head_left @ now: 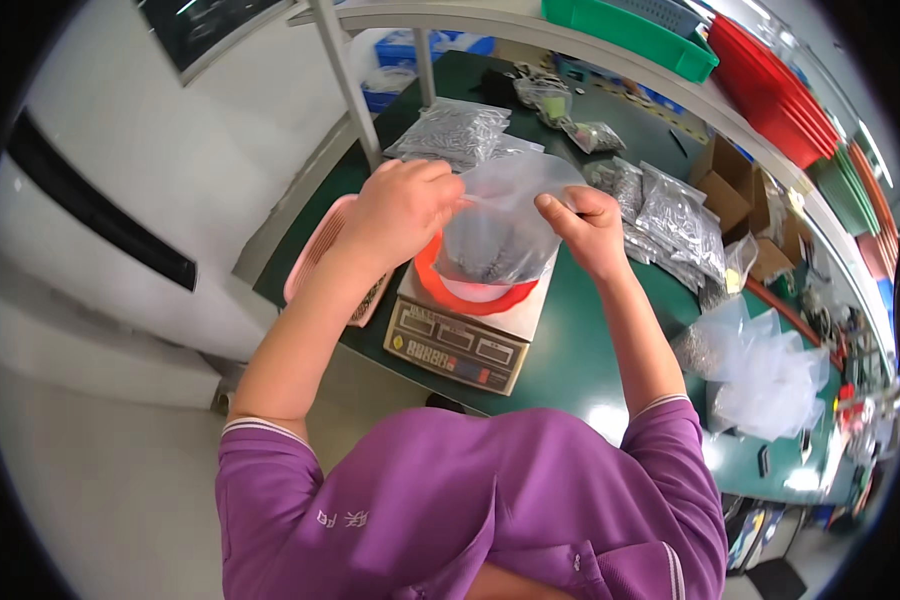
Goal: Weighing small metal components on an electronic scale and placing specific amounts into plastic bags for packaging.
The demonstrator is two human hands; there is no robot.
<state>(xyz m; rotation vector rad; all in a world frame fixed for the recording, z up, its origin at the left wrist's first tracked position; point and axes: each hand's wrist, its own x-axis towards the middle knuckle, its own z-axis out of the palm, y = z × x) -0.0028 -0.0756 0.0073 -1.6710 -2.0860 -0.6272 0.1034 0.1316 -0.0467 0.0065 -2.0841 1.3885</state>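
Purple sleeves frame my arms; left of the scale (460, 335) sits a pink ribbed tray (315, 255). My left hand (400, 205) and right hand (585, 225) fingers pinch shut on a clear, crinkly plastic bag (500, 215) of small grey metal parts, over the scale's red bowl (475, 290) on the green bench (580, 350).

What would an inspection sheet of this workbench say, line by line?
Surface: dark green bench, partly covered.
Job's things: clear plastic bag holding small dark parts, over an orange bowl on a counting scale.
Clutter: filled parts bags, empty bags, cardboard boxes, pink tray.
Hands: left hand and right hand both pinch the bag's top.
Cables: nothing seen.
Surroundings: shelf with green bin and red bins; pale floor.
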